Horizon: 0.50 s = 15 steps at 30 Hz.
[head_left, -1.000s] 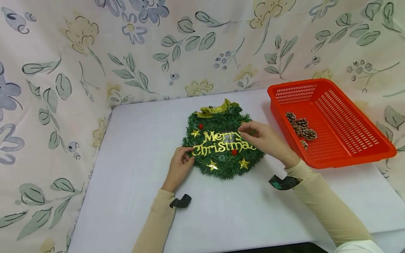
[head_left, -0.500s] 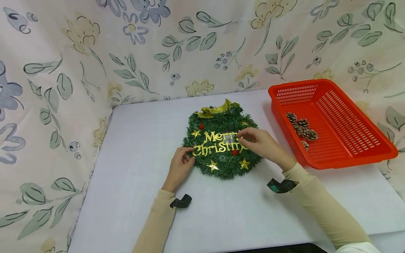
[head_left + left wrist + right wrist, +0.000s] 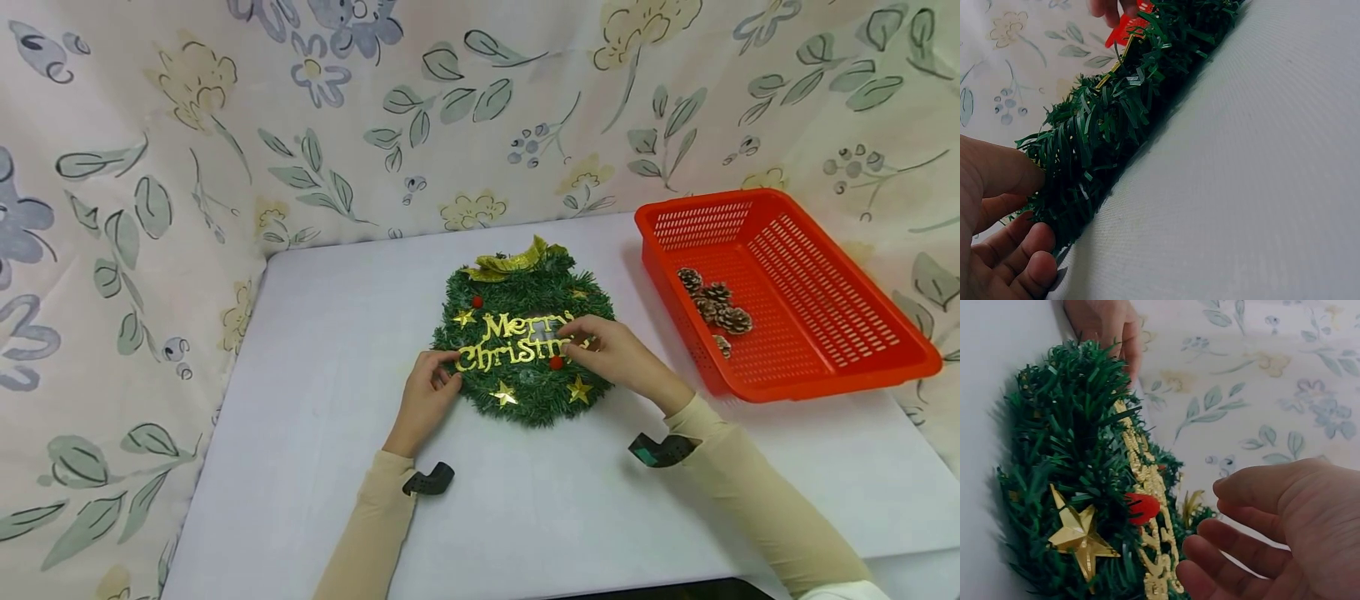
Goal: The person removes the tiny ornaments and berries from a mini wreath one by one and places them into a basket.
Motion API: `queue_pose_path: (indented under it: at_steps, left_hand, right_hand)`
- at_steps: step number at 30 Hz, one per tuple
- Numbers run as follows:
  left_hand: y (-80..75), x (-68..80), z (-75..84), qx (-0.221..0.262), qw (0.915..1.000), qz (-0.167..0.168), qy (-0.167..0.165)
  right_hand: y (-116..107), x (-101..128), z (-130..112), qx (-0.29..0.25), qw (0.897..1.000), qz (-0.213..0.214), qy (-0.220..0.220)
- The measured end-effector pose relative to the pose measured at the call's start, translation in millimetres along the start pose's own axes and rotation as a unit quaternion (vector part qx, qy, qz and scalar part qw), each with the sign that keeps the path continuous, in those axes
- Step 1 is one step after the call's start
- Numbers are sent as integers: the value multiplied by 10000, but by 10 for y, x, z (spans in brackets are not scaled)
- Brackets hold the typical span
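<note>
Four brown pine cones (image 3: pixel 712 304) lie in the red plastic basket (image 3: pixel 840 367) (none on the green tinsel wreath (image 3: pixel 525 392) mid-table). The left hand (image 3: pixel 426 398) pinches its edge; the right hand (image 3: pixel 622 354), fingers loosely curled, touches the gold glitter lettering (image 3: pixel 510 340). Decorating seems barely begun.

Sign's last letters (image 3: pixel 581 343) hidden under right hand (image 3: pixel 622 360)

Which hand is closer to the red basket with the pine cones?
The right hand. It rests on the wreath's right side, just left of the red basket. The left hand holds the wreath's far left edge, farther away.
</note>
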State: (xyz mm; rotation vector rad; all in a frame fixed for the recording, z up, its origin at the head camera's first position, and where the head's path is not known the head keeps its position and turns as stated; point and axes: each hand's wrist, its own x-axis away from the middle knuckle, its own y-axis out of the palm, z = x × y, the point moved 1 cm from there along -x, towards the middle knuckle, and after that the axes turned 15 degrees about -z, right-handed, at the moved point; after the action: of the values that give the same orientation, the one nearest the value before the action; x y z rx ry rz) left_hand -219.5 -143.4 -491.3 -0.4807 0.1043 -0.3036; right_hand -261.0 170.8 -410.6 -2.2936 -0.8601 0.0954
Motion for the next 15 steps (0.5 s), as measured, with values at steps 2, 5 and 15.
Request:
queue_pose_path:
  at_steps: [2,5,15]
  left_hand:
    - [1,2,-3,6,10000,0,-11]
    - [2,2,-8,-1,10000,1,-30]
    - [1,-1,-1,93,9999,-8,-108]
  right_hand:
    - [18,0,12,-24,10000,-13,-25]
    - [39,-5,41,-8,10000,-4,-58]
    - [86,-17,106,29,10000,-50,-35]
